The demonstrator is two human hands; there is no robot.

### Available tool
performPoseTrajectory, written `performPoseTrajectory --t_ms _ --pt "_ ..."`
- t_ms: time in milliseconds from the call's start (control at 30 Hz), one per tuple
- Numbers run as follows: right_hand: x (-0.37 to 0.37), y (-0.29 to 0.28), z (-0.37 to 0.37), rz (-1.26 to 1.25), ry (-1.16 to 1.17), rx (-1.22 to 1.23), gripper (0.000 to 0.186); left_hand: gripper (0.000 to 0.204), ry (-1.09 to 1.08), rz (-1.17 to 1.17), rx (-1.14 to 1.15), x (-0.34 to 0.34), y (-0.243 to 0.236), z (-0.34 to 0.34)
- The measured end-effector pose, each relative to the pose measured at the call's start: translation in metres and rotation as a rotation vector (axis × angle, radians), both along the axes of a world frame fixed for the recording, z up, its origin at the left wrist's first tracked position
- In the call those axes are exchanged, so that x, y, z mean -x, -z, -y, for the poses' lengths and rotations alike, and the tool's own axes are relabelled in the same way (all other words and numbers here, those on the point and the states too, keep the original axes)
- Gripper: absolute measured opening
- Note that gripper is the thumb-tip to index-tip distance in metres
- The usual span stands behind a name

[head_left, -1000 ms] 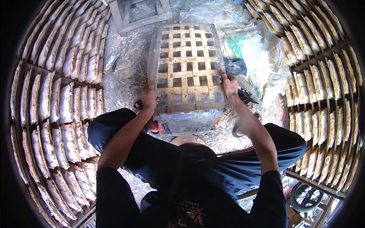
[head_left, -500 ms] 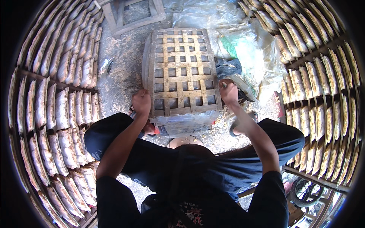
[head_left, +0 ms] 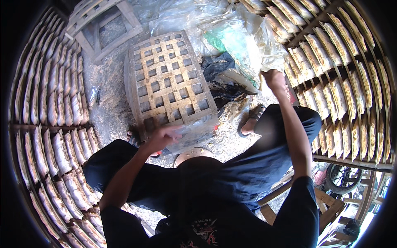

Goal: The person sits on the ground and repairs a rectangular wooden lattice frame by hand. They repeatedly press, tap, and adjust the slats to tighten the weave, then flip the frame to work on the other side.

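Note:
In front of me lies a wooden lattice-topped frame (head_left: 168,80) of flat crossed slats with square gaps, now tilted in my view. My left hand (head_left: 163,138) is at its near edge, fingers loosely stretched to the right over clear plastic film (head_left: 192,134), with nothing visible in them. Well to the right of the frame, my right hand (head_left: 275,80) is raised with its fingers closed, beside the crumpled clear plastic sheeting (head_left: 244,39). Whatever those fingers hold, if anything, I cannot make out.
Racks of pale split pieces line the left (head_left: 53,153) and right (head_left: 331,91). A slatted wooden stool (head_left: 97,56) stands at the far left. Dark cloth or plastic (head_left: 219,66) lies beside the frame, and shavings cover the floor. A wheel (head_left: 343,177) shows at the lower right.
My view has turned rightward, so the frame sits further left and tilted. My right hand has left the frame's right side and moved right; my left has shifted from its left side to the near edge.

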State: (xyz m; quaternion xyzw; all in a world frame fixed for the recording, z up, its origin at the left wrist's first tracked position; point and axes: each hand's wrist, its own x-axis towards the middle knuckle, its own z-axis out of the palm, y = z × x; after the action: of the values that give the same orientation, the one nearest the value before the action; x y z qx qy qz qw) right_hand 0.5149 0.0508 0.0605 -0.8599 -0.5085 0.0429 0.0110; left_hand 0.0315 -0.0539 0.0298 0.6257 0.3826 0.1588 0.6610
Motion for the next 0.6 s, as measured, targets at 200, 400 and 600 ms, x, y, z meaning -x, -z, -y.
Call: performPoseTrajectory --t_ms 200,400,600 --pt "-0.016 0.113 -0.017 -0.042 -0.081 0.213 0.027 0.051 0.585 -0.173 -0.193 0.040 0.051 0.018" --pt "-0.029 0.160 -0.035 -0.122 0.012 0.144 0.030 0.055 0.916 -0.494 0.282 0.135 0.079 0.116" --pt "-0.122 0.145 -0.086 -0.128 0.184 -0.135 0.040 0.069 0.680 -0.408 0.521 0.043 -0.060 0.076"
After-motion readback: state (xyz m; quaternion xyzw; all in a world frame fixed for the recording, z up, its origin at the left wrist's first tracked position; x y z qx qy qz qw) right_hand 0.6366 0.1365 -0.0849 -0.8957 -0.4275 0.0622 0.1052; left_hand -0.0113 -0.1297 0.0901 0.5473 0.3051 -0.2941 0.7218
